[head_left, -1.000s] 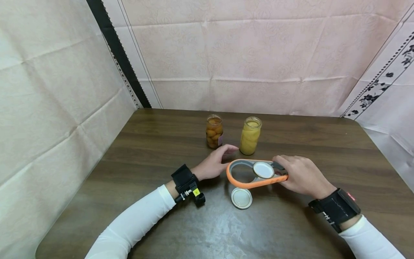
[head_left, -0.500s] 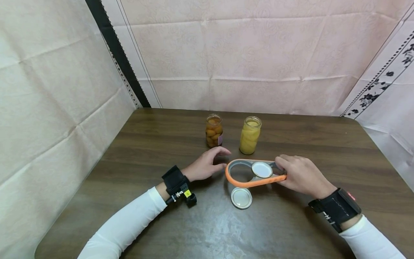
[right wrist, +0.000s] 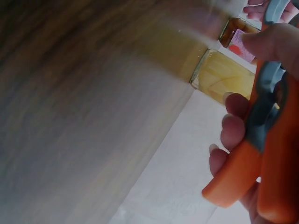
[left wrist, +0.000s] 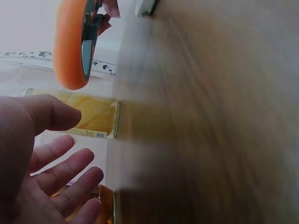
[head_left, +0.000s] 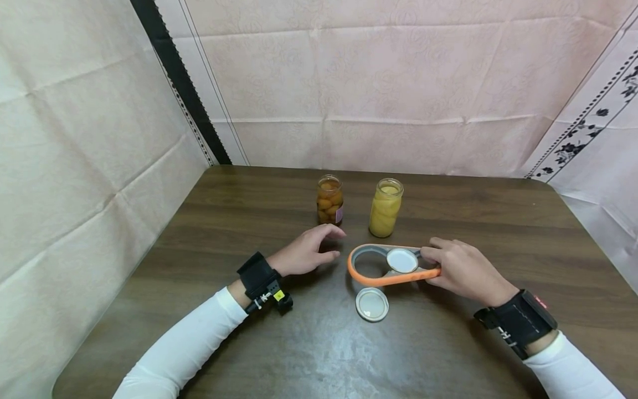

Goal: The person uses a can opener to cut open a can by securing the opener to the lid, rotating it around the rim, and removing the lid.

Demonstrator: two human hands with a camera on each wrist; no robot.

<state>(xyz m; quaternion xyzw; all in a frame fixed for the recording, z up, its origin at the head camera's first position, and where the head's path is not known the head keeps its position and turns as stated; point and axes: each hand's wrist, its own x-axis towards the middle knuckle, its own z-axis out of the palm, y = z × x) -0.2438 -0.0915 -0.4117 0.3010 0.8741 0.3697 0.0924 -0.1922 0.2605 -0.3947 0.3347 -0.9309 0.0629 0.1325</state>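
My right hand [head_left: 461,271] grips an orange and grey jar opener [head_left: 389,281] by its handle end, above the table. A white-faced lid [head_left: 402,260] sits in the opener's smaller opening. To the left, my left hand [head_left: 304,252] holds nothing, its fingers loosely bent and apart from the opener. A second lid [head_left: 371,305] lies on the table just in front of the opener. Behind the hands stand two lidless glass jars: one of yellow fruit [head_left: 386,210], one of brownish-orange round fruit [head_left: 330,202]. The left wrist view shows the opener's orange loop [left wrist: 67,46] edge-on.
The wooden table [head_left: 239,216] has rounded corners at the back. Pale cloth [head_left: 399,83] hangs behind it and along the left side. A cloth with dark floral trim [head_left: 568,149] hangs at the right.
My left hand has drawn back to the left, away from the jar opener and the yellow jar. The right hand and opener have barely shifted; the jars and loose lid have stayed put.
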